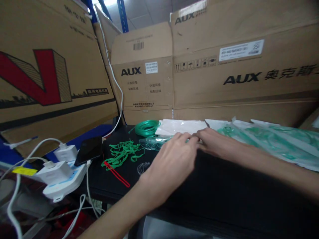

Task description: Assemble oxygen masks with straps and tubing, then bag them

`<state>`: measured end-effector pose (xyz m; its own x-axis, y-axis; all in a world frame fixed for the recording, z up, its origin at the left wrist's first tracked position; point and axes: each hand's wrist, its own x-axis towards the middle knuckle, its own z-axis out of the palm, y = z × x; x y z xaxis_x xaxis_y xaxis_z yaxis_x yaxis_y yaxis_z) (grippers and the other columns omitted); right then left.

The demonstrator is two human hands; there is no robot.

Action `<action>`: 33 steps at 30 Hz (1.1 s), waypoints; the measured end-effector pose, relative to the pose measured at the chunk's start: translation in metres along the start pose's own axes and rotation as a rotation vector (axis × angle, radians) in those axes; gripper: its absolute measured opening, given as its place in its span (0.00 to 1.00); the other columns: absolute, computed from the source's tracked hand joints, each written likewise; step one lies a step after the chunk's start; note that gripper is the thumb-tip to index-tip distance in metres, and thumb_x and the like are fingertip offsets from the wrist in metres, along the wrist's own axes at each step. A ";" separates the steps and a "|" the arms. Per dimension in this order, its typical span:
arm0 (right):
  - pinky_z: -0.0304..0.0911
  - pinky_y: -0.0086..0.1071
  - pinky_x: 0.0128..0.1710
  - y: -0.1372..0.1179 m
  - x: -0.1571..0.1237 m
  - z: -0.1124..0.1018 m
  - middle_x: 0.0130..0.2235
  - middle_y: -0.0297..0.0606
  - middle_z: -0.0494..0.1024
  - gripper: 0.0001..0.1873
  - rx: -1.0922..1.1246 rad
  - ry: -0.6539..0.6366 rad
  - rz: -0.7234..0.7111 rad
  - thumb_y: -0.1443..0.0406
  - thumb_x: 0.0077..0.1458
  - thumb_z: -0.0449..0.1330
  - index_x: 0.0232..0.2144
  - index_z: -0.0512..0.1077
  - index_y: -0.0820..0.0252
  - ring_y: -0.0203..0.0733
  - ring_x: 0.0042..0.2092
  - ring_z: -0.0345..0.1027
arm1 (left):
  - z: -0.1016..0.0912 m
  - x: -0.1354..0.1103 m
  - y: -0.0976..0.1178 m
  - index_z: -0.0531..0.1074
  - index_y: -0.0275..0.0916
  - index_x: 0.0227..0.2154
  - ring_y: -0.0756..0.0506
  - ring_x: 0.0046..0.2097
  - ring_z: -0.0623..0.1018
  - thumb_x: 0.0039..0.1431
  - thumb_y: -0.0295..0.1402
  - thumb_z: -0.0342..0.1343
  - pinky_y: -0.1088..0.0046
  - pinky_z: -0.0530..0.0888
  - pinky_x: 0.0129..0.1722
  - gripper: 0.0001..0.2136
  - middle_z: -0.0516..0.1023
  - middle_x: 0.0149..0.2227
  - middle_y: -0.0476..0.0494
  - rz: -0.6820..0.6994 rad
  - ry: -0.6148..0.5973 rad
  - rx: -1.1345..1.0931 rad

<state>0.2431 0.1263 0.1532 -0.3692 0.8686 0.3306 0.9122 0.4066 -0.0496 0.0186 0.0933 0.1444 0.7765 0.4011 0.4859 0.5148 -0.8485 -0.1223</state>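
Observation:
My left hand [174, 157] and my right hand [208, 139] meet over the back of the black table, their fingertips close together. Both have bent, closed fingers, and what they pinch is hidden behind them. A white plastic pouch [180, 126] lies just behind the fingers. Clear plastic pieces [153, 142] show to the left of my left hand. Farther left are a coil of green tubing [147, 127], a tangle of green straps [126, 152] and a red band [118, 175]. Some thin clear loops [143, 168] rest beside my left wrist.
Pouches with green tubing [269, 139] line the right back of the black table [224, 199]. Cardboard boxes [244, 89] wall off the rear and left. A phone [88, 150] leans by a white power strip [64, 186] with plugs and loose cables at the left edge.

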 end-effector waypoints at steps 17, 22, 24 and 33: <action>0.67 0.35 0.34 -0.004 -0.025 -0.023 0.34 0.47 0.86 0.16 0.003 -0.094 0.117 0.57 0.65 0.58 0.43 0.80 0.62 0.51 0.35 0.80 | -0.036 -0.013 -0.052 0.62 0.37 0.67 0.41 0.72 0.59 0.71 0.26 0.43 0.62 0.62 0.68 0.24 0.56 0.73 0.39 -0.241 -0.339 -0.078; 0.68 0.36 0.33 -0.027 -0.061 -0.029 0.34 0.42 0.85 0.20 0.105 -0.186 0.136 0.49 0.64 0.58 0.44 0.82 0.54 0.50 0.33 0.79 | -0.064 -0.034 -0.071 0.79 0.47 0.47 0.39 0.54 0.79 0.70 0.42 0.50 0.62 0.71 0.54 0.14 0.82 0.49 0.45 -0.494 -0.354 -0.142; 0.70 0.38 0.37 -0.038 -0.074 -0.023 0.40 0.42 0.86 0.22 0.179 -0.215 0.133 0.47 0.63 0.58 0.47 0.81 0.51 0.52 0.39 0.80 | -0.066 -0.043 -0.078 0.79 0.48 0.43 0.38 0.51 0.79 0.66 0.44 0.55 0.63 0.71 0.49 0.11 0.83 0.45 0.46 -0.588 -0.430 -0.155; 0.69 0.40 0.47 -0.061 -0.078 -0.008 0.45 0.41 0.83 0.22 0.274 -0.189 0.162 0.47 0.61 0.60 0.51 0.78 0.48 0.52 0.47 0.77 | -0.041 -0.047 -0.107 0.81 0.46 0.32 0.44 0.37 0.81 0.51 0.33 0.62 0.73 0.69 0.32 0.05 0.83 0.32 0.49 -0.651 -0.610 -0.229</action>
<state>0.2176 0.0314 0.1376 -0.2738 0.9543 0.1194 0.8895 0.2985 -0.3460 -0.0875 0.1510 0.1704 0.4498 0.8805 -0.1499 0.8832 -0.4134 0.2215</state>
